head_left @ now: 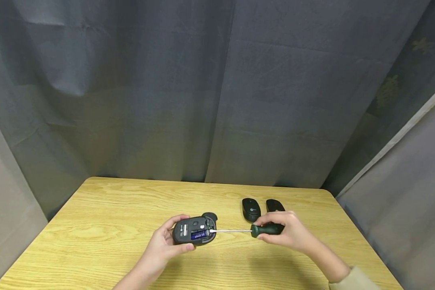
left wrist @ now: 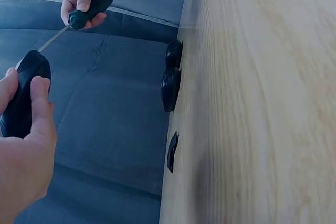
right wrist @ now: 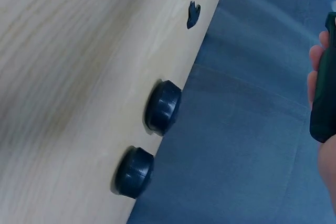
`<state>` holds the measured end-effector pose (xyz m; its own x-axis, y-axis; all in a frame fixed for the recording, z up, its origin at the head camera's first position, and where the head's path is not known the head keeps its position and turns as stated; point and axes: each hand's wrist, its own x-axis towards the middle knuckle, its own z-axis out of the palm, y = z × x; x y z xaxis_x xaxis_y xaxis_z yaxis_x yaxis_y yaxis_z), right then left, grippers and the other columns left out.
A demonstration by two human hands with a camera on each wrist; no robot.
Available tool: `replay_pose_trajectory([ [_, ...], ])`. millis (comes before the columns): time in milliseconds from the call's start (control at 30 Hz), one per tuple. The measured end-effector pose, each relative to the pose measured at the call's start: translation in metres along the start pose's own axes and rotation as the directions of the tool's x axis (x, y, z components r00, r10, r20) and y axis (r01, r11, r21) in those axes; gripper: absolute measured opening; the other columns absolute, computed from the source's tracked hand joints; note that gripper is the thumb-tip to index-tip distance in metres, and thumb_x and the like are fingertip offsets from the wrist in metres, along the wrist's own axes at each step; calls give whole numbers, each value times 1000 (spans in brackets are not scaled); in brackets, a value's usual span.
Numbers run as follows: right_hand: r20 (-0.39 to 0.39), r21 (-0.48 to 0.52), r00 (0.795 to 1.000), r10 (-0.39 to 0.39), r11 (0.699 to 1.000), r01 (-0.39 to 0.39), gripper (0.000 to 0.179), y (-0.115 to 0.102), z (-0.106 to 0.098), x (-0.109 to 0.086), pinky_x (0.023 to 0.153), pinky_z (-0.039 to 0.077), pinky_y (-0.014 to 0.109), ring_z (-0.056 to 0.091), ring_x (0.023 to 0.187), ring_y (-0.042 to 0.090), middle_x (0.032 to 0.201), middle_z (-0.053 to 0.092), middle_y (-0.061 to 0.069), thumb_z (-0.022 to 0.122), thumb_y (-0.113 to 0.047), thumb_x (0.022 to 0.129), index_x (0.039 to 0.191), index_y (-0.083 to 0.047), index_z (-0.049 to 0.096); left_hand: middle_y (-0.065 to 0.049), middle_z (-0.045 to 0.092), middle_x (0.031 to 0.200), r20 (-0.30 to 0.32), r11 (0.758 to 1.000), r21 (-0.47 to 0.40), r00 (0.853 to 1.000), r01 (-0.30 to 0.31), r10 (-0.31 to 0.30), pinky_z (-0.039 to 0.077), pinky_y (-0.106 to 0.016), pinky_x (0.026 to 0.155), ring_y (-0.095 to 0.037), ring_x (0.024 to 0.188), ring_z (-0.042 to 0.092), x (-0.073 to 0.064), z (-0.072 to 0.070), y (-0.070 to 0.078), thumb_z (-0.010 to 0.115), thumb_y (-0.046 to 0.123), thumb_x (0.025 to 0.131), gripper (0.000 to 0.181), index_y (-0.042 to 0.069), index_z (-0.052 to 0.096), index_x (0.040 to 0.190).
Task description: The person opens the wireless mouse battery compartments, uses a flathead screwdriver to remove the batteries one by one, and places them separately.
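My left hand [head_left: 162,241] grips a black computer mouse [head_left: 183,238] above the table, underside up, thumb and fingers on its edges. Its battery compartment lies uncovered, with a purple-blue battery [head_left: 198,235] inside. From the right, my right hand [head_left: 288,231] holds a screwdriver [head_left: 268,229] by its dark green handle. The shaft [head_left: 235,230] runs level, and its tip is right at the compartment, by the battery's end. In the left wrist view the mouse [left wrist: 29,93] and the screwdriver handle [left wrist: 94,10] show from the side. The right wrist view catches only part of the handle [right wrist: 325,87].
Two more black mice, one nearer [head_left: 251,209] and one partly behind the right hand [head_left: 274,204], sit on the wooden table [head_left: 130,201]. A small black curved cover [head_left: 211,216] lies behind the held mouse. Grey curtains [head_left: 166,100] hang beyond the table's far edge.
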<state>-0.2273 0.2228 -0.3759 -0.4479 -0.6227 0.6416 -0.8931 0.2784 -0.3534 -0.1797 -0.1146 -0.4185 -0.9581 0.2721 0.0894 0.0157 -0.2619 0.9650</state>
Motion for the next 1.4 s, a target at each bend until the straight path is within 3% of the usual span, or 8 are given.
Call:
replay_pose_trajectory([
  [133, 10, 59, 1000, 9, 998, -9, 35, -6, 8, 3, 58, 51, 14, 64, 71, 11, 84, 71, 7, 82, 7, 61, 90, -6, 69, -23, 54, 127, 44, 1000, 2, 999, 23, -23, 53, -33, 89, -22, 109, 62, 0, 4, -3, 76, -5, 70, 77, -2, 37, 136],
  [267, 42, 88, 999, 2, 996, -6, 32, -3, 17, 2, 62, 53, 14, 66, 76, 10, 88, 71, 5, 82, -1, 67, 95, -9, 69, -24, 52, 129, 90, 999, 19, 995, 40, -42, 52, -33, 91, -23, 110, 61, -1, 10, -5, 77, -2, 72, 76, -2, 37, 137],
  [567, -11, -15, 1000, -28, 999, 28, 36, 4, 0, -5, 63, 50, 13, 63, 75, 8, 91, 71, -1, 83, -4, 67, 99, -16, 70, -27, 51, 129, -11, 998, 64, 1000, 11, -10, 53, -33, 89, -27, 111, 59, -1, 7, 3, 78, -4, 67, 77, 1, 42, 135],
  [767, 29, -94, 999, -17, 995, 20, 35, 4, -11, -5, 63, 51, 12, 65, 77, 6, 92, 70, -4, 83, -7, 68, 99, -18, 70, -25, 52, 127, -56, 990, 138, 998, -25, 33, 55, -30, 86, -25, 108, 60, -1, 3, 7, 80, -4, 67, 74, 2, 46, 133],
  [933, 52, -164, 998, -37, 986, 45, 32, 0, -14, -2, 62, 51, 12, 65, 76, 3, 90, 70, -7, 84, -14, 69, 98, -21, 71, -23, 55, 125, -65, 982, 188, 997, -33, 45, 54, -28, 86, -19, 104, 62, 0, 1, 8, 81, -4, 65, 73, 4, 49, 130],
  [1133, 64, -235, 994, -94, 966, 106, 25, -4, -15, 4, 60, 50, 13, 64, 75, -1, 88, 69, -12, 81, -22, 73, 96, -23, 71, -26, 55, 123, -35, 957, 272, 993, -96, 109, 55, -25, 84, -18, 98, 63, 1, -1, 7, 82, -2, 65, 73, 2, 49, 130],
  [1267, 67, -204, 996, -60, 976, 72, 24, -5, -12, 4, 62, 50, 12, 64, 76, 0, 89, 70, -10, 81, -22, 74, 96, -23, 72, -27, 54, 124, -27, 956, 268, 991, -116, 128, 54, -25, 85, -15, 98, 63, 1, -5, 6, 81, -4, 65, 73, 1, 49, 130],
  [1400, 56, -101, 998, -30, 994, 35, 28, -2, -7, 0, 62, 51, 11, 65, 75, 4, 89, 71, -5, 83, -13, 71, 96, -19, 72, -28, 52, 125, -2, 974, 200, 994, -109, 111, 54, -29, 86, -15, 101, 63, 1, -8, 4, 79, -5, 66, 74, -1, 46, 132],
])
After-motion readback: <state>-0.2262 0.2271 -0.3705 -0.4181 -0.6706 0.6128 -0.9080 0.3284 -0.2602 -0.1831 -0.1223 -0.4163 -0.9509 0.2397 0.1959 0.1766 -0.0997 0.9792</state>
